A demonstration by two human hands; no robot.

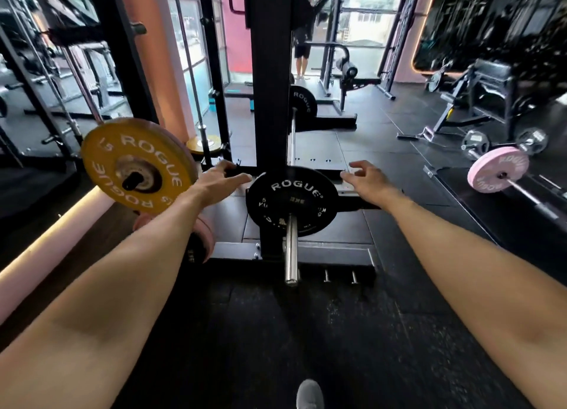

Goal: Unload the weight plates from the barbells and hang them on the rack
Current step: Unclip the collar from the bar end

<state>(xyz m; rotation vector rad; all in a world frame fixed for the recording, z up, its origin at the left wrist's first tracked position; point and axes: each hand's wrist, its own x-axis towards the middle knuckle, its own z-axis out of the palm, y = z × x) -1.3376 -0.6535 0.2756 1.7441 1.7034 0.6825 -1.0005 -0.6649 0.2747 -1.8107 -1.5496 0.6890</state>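
Note:
A black Rogue weight plate point(291, 201) sits on the chrome barbell sleeve point(291, 255) that points toward me at centre. My left hand point(219, 180) hovers just left of the plate with fingers spread, touching nothing. My right hand point(366, 178) hovers just right of it, fingers loosely bent and holding nothing. A yellow Rogue plate point(135, 166) hangs on a peg of the rack point(268, 101) at the left. A second black plate point(302, 101) sits on the bar's far end. Below my left forearm a pink plate point(205, 235) shows partly.
The rack's black upright stands straight ahead, its base frame point(294, 256) on the rubber floor. A pink plate on another barbell point(498, 169) lies at the right. Benches and machines point(491, 95) fill the far right. A person point(302, 40) stands at the back. My shoe point(310, 395) shows at bottom.

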